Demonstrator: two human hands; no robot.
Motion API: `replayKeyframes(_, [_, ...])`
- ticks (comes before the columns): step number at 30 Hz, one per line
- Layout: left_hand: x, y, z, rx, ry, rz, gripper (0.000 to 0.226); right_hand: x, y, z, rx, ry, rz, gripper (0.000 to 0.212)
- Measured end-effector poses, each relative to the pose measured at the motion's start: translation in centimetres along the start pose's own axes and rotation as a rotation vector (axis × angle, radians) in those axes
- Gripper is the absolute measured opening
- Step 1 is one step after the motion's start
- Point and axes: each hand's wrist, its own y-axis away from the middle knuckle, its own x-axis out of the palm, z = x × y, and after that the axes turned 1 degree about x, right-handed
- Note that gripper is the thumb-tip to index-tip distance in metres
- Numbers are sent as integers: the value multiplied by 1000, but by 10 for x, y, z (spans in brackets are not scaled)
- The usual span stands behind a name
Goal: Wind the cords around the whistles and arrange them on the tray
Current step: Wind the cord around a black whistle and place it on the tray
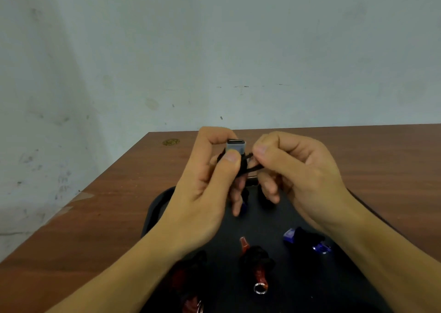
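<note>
My left hand pinches a clear grey whistle between thumb and forefinger, mouthpiece up, above the far end of the black tray. Its black cord is partly wrapped round the body. My right hand pinches the loose cord just right of the whistle. On the tray lie a red whistle wrapped in black cord with a metal ring, a blue whistle wrapped likewise, and another red whistle partly hidden under my left forearm.
The tray sits on a brown wooden table whose left edge runs diagonally. A brass fitting is set in the far left corner. A pale wall stands behind the table. Something blue shows under my left fingers.
</note>
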Motion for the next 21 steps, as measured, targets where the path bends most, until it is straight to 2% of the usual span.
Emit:
replayKeyframes(4, [-9, -2, -2, 337, -509, 67, 16, 6, -1, 5, 258, -231, -27, 30])
replayKeyframes(8, [-16, -8, 1, 409, -807, 110, 25, 4, 0, 10, 388, -242, -61, 27])
replayKeyframes(10, [-17, -9, 1, 393, -892, 113, 24, 0, 1, 9, 347, -136, -71, 27])
replayKeyframes(14, [-19, -9, 2, 339, -979, 102, 23, -3, 3, 4, 149, 227, -122, 19])
replayKeyframes(21, [-20, -8, 3, 327, -1007, 54, 30, -4, 7, 3, 8, 407, -118, 7])
